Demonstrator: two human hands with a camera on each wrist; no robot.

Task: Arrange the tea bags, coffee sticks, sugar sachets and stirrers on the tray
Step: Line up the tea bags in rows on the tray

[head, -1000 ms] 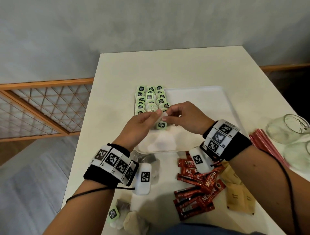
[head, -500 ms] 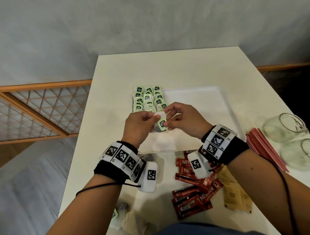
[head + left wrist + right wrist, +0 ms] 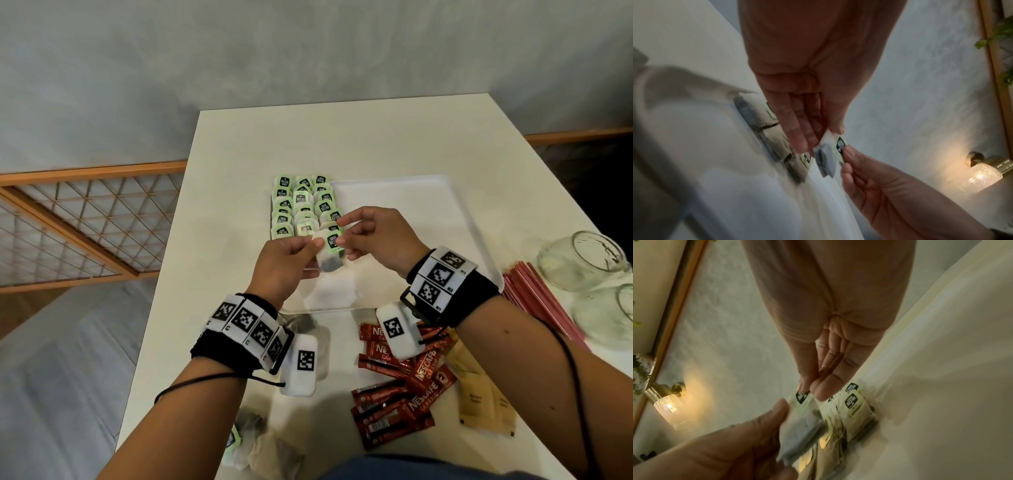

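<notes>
A white tray (image 3: 445, 212) lies on the table with several green-tagged tea bags (image 3: 301, 205) in rows at its left end. Just above the tray's near part both hands hold one tea bag (image 3: 329, 258). My left hand (image 3: 287, 263) pinches the pouch (image 3: 825, 160) at its top edge. My right hand (image 3: 373, 236) pinches the green tag (image 3: 802, 396) between thumb and fingers. Red coffee sticks (image 3: 407, 387), tan sugar sachets (image 3: 479, 394) and red stirrers (image 3: 537, 305) lie on the table off the tray.
Two glass jars (image 3: 589, 260) lie on their sides at the right edge. More loose tea bags (image 3: 260, 445) sit near the table's front edge. A wooden lattice railing (image 3: 85, 219) stands left of the table, a grey wall behind.
Both hands have drawn the tea bag a little towards me, away from the rows. The pouch now hangs lower between them, with the green tag turned face up.
</notes>
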